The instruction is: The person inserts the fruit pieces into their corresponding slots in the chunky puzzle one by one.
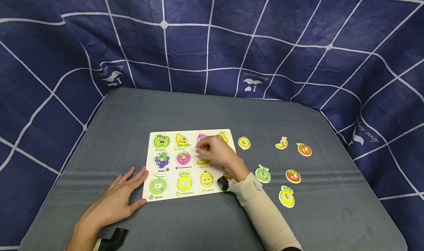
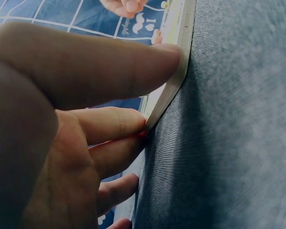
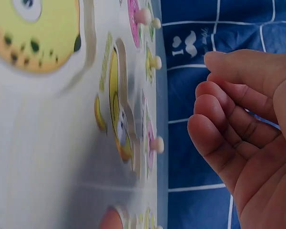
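Note:
A white fruit puzzle board (image 1: pixel 172 195) lies mid-table, with several knobbed fruit pieces seated in it. My left hand (image 1: pixel 127 190) lies flat on the cloth at the board's near-left corner. In the left wrist view its straight fingers (image 2: pixel 133 71) touch the board edge (image 2: pixel 178 71). My right hand (image 1: pixel 213 149) hovers over the board's upper right, fingertips next to a pink piece (image 1: pixel 201 137). The right wrist view shows that hand (image 3: pixel 238 129) loosely curled and holding nothing. It is a small gap away from the pink piece's knob (image 3: pixel 157 144) and a yellow piece (image 3: pixel 119 124).
Loose pieces lie on the grey table right of the board: a yellow fruit (image 1: pixel 244 143), a banana (image 1: pixel 281 143), an orange (image 1: pixel 304 149), a green apple (image 1: pixel 263 174), a red-orange fruit (image 1: pixel 293 176) and a pineapple (image 1: pixel 286 197). A blue grid-patterned cloth (image 1: pixel 212 41) hangs behind.

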`<state>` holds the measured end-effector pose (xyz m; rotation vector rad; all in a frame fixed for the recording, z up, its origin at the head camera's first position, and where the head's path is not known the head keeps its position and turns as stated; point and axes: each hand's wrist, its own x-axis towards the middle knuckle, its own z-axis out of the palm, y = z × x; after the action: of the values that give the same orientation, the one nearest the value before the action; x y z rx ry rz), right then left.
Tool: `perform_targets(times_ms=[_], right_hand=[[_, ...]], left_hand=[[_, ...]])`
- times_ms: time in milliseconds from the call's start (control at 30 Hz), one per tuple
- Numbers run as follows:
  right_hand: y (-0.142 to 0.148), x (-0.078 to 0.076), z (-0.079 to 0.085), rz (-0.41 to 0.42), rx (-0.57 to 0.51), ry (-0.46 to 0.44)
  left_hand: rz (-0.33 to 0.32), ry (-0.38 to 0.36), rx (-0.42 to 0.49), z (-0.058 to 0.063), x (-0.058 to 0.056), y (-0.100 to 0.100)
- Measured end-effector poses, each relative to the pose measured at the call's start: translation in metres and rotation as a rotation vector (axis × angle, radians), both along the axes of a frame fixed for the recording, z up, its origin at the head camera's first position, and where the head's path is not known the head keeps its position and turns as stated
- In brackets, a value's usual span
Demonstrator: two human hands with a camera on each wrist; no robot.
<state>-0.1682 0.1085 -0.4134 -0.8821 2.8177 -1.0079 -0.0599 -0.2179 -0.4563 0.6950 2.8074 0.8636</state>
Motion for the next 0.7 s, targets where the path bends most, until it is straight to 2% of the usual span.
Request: perform_targets(times_ms=[467, 700], right_hand=[[0.042, -0.002, 0.004, -0.118, -0.039, 0.037], [0.063, -0.003, 0.006, -0.194, -0.037, 0.053]], left_hand=[[0.004, 0.008, -0.002, -0.001, 0.0, 0.0], [0.0, 0.049, 0.0, -0.001, 0.002, 0.0]])
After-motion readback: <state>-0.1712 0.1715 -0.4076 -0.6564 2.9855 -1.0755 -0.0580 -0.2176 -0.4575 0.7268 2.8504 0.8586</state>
